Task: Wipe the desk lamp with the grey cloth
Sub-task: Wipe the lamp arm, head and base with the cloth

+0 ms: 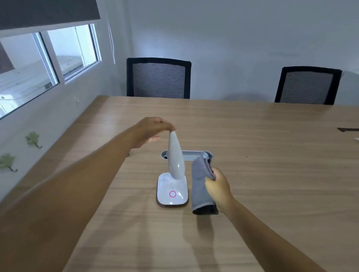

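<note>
We are gripping the grey cloth (202, 187) in our right hand (217, 189), fingers clenched around its upper fold, so it is hanging just right of the lamp (173, 178), whose white base is sitting on the table (280, 166). Farther out, our left hand (150, 131) is pinching the lamp's tip. Beyond, two chairs (157, 77) are standing at the table's far edge.

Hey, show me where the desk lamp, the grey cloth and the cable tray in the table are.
desk lamp (176, 157): head view, middle of its white folding arm.
grey cloth (201, 187): head view, the folded cloth's hanging middle.
cable tray (194, 155): head view, its grey lid behind the lamp.
</note>
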